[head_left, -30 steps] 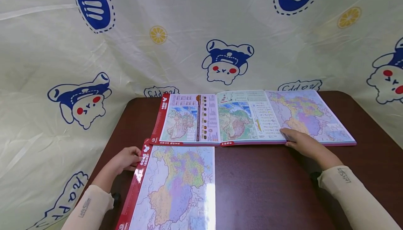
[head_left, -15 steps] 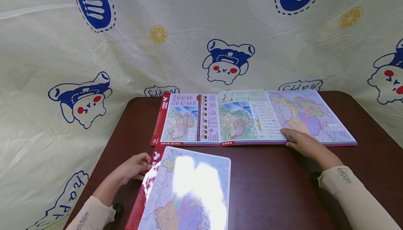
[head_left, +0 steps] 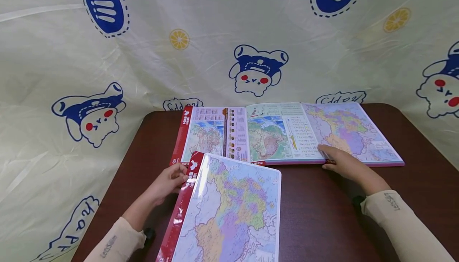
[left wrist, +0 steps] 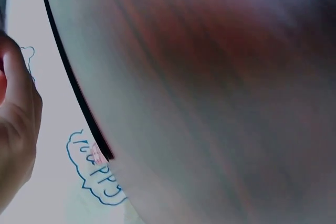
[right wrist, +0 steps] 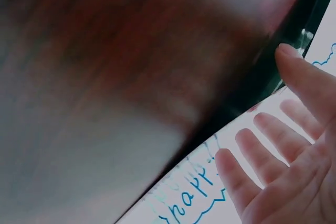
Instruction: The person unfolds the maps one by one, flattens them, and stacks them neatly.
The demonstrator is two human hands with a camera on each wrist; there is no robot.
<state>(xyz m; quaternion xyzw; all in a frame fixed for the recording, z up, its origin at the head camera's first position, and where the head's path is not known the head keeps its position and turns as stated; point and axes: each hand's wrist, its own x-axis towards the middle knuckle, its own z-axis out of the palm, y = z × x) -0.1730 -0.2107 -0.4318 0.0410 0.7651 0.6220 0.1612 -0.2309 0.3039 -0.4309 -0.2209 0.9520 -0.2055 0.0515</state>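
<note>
My left hand (head_left: 165, 185) pinches the red left border of a glossy map sheet (head_left: 236, 214), which lies slanted above the front of the table and overlaps the lower edge of the far-left map (head_left: 206, 136). In the left wrist view only part of that hand (left wrist: 18, 114) shows at the edge; the rest is blurred. My right hand (head_left: 340, 164) rests at the near edge where the middle map (head_left: 267, 138) meets the right map (head_left: 344, 130). From the right wrist its fingers (right wrist: 254, 153) look straight and spread, thumb at a dark edge.
The maps lie in a row along the back of a dark brown table (head_left: 315, 214). Behind it hangs a pale curtain (head_left: 211, 71) printed with cartoon bears and orange slices. Bare tabletop shows in front of the right map.
My left hand has moved right, dipping toward me and then back up, with the map sheet tilting along and now covering part of the far-left map. The right hand stays in place.
</note>
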